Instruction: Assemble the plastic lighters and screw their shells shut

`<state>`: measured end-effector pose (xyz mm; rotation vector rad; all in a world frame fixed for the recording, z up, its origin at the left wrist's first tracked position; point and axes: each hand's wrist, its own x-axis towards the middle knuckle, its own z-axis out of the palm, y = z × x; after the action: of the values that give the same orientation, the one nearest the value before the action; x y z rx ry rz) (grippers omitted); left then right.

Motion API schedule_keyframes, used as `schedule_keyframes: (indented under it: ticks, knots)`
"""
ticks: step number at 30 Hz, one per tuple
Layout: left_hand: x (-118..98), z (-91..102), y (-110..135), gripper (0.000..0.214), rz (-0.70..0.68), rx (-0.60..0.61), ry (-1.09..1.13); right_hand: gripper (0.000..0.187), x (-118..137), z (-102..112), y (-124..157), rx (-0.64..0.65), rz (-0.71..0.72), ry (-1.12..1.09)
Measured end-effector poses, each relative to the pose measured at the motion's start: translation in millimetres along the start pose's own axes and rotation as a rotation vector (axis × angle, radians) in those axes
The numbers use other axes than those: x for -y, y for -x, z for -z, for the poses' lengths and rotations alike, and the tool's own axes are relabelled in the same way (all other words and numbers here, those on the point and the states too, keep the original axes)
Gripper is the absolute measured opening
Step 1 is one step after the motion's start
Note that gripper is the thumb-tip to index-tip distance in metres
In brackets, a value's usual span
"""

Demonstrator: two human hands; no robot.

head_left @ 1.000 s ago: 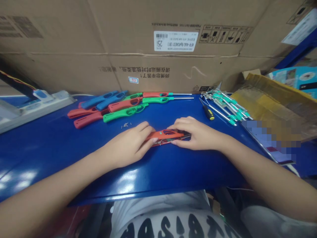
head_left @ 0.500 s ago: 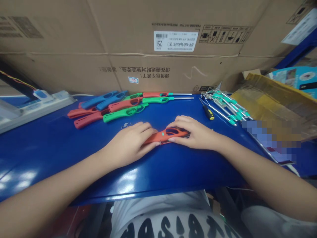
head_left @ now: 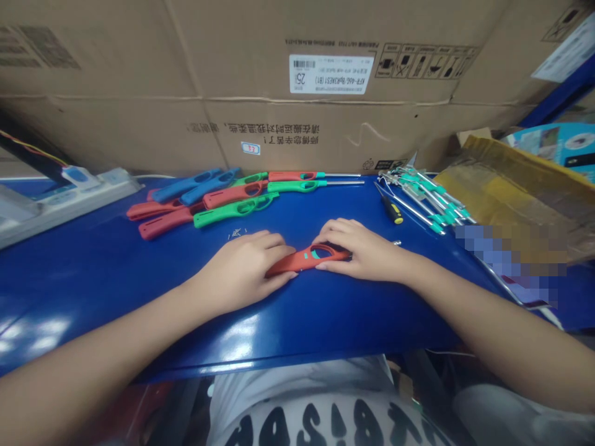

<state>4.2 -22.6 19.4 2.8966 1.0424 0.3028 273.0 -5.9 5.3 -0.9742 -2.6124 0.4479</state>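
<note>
An orange-red long-nosed lighter point(head_left: 304, 258) lies across the middle of the blue table between my hands, its trigger loop facing up with a green trigger showing inside. My left hand point(head_left: 251, 266) is closed on the handle end, thumb on the near side and fingers on the far side. Around the loop end, my right hand point(head_left: 356, 248) grips the lighter between thumb and fingers. A short metal tip point(head_left: 396, 243) pokes out beyond my right wrist; most of the rod is hidden under that hand.
Red, blue and green lighters and casings point(head_left: 223, 214) lie at the back. Farther right are a yellow-black screwdriver point(head_left: 394, 211), metal rods with green parts point(head_left: 432, 201) and a taped carton point(head_left: 520, 192). A power strip point(head_left: 83, 201) sits left. A large cardboard box point(head_left: 232, 68) stands behind.
The gap along the lighter's near side has closed, and its halves now sit together. The green trigger shows in the loop, and the metal tip stands out more past my right wrist.
</note>
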Motion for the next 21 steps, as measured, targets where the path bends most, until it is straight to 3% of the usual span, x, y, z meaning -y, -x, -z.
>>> schedule_keyframes:
  ticks: [11,21]
  knots:
    - [-1,4.3,1,0.022,0.016,0.005,-0.017,0.034,-1,-1,1,-0.006,0.019,0.061]
    - [-8,-5.2,5,0.028,0.054,-0.008,-0.095,0.036,13,-6,-1,-0.016,0.039,0.299]
